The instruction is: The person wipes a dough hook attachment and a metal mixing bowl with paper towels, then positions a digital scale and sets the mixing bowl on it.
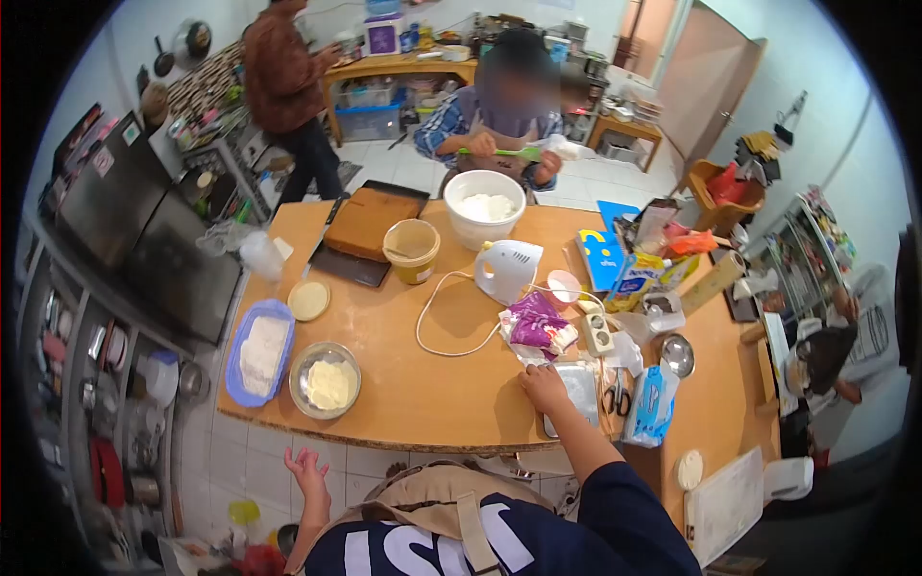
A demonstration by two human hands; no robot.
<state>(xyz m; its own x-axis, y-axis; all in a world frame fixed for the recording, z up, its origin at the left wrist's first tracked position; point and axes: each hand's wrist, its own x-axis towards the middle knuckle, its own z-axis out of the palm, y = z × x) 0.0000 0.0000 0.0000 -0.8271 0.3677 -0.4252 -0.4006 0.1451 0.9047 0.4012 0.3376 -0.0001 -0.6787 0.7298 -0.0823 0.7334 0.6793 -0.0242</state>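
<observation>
Near the left edge of the tabletop (451, 398), a blue-violet tray (232, 365) holds white powder. The left hand (307, 472) hangs off the near edge, its fingers loosely curled and spread, with nothing seen in them. Just beyond it, inside that edge, a steel bowl (315, 410) holds something pale yellow and creamy; it looks light and smooth, best taken by the rim with both hands. Farther right, a white hand mixer (511, 271) stands toward the far edge, its cable looping over the wood. A crumpled purple packet (536, 322) lies nearer; it looks soft and slack, likely to spill if squeezed, so a hold at a gathered end would suit. The right hand (544, 386) rests palm down at the left side of a flat silver slab (580, 384), close to the near edge; whether its fingers grip anything I cannot tell. The slab seems stiff, perhaps slippery on its smooth top, so opposite sides, held level, are the safer grasp. Scissors (616, 401) and a blue-and-white pack (651, 411) lie just to its right.
</observation>
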